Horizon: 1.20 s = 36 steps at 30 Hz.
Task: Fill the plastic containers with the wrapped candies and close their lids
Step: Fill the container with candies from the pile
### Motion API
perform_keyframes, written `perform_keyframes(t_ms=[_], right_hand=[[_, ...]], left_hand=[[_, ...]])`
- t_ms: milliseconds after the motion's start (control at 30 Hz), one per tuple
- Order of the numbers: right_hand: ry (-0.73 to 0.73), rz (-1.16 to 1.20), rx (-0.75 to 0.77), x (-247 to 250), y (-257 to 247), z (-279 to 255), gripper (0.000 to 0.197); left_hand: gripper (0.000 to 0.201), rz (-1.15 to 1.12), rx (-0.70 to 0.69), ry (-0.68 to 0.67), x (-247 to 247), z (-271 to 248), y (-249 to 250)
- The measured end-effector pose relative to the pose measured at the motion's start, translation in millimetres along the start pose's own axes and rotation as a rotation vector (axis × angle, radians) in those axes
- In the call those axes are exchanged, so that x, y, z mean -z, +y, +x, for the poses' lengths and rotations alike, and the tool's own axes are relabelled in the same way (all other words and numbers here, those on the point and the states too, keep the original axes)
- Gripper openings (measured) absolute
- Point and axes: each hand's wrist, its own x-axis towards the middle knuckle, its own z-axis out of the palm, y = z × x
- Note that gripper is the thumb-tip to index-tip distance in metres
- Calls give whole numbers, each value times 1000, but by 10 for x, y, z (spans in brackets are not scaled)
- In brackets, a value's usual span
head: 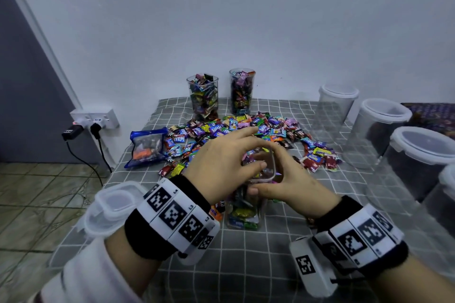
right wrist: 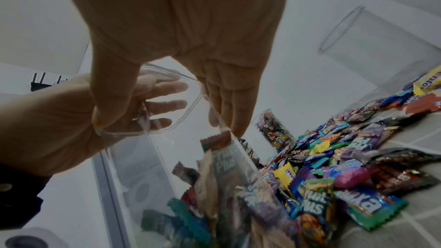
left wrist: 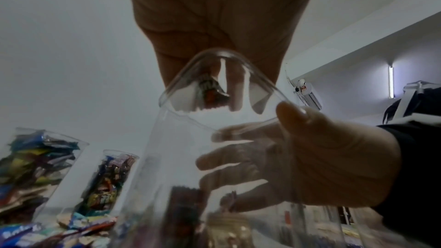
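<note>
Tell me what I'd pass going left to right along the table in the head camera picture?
Blue plastic candy bag → pile of colourful wrapped candies → row of clear round plastic containers with white lids.

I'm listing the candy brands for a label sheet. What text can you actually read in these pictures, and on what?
"Fruit Plus": candy wrapper inside the near container
"Fruit Plus": orange wrapper on the cloth
"Relax": purple wrapper in the pile
Wristband markers: patterns only, digits too small.
Other wrappers: too blurred to read.
</note>
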Motion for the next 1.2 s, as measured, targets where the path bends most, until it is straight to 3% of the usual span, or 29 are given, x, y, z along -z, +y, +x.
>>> perform_keyframes(t_ms=[67,233,400,533,600,700,833,967,1067,1200], right_hand=[[1,44,17,-17,-1,-2,88],[17,12,37,-40,33,16,103],[-47,-242,10,24,79,-44,124],[-153,-560,-125,298,183,-169,107],[-175,-783,-280,482,233,-210,78],[-191,-975,-398,646,338,-236,42],[-398,-1140,-533,642,349,-212,26],[-556,-1092,-561,499,344,-118,12],[-555,-1037,-559,433,384,17,7],[-493,-1074,-534,386,410,225,18]], left_hand=[[43,-28,-3,-5,-36,-2,5],[41,-119,-17,-76,-56,-1,2],[23,-223,34,70,30,-34,-96],[17,-251,203,201,168,-80,-293],[12,-201,315,200,226,-102,-409],[9,-14,484,-101,259,-128,-591],[14,185,551,-507,125,-139,-767],[17,79,647,-805,-98,-168,-858],[16,-44,684,-876,-189,-190,-863],[15,123,624,-767,-278,-119,-860]])
